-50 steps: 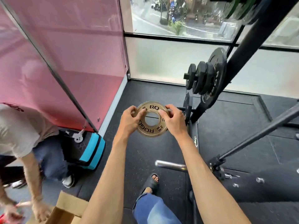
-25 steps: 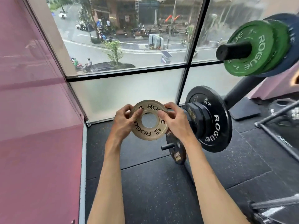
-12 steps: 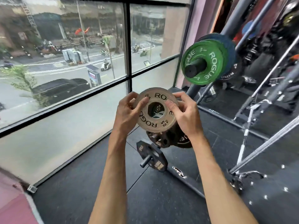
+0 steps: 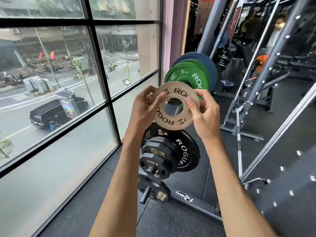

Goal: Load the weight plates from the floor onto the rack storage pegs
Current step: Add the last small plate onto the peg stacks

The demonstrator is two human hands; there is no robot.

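So the left hand [image 4: 145, 108] and right hand [image 4: 203, 113] both pinch the little tan plate [image 4: 168, 121] by its edges, grip tight on it, upright in the air, just in front of the green plate [image 4: 186, 76].

The tan plate [image 4: 171, 122], a small ring lettered ROGUE, was held upright between the left hand [image 4: 145, 108] and right hand [image 4: 203, 112], just in front of a green plate [image 4: 189, 72] backed by a blue plate [image 4: 206, 63]. Below, a black 5 KG plate [image 4: 186, 151] and smaller black plates [image 4: 159, 151] sat on a middle peg [image 4: 151, 169], with another black plate [image 4: 158, 191] on the lowest peg [image 4: 145, 195].
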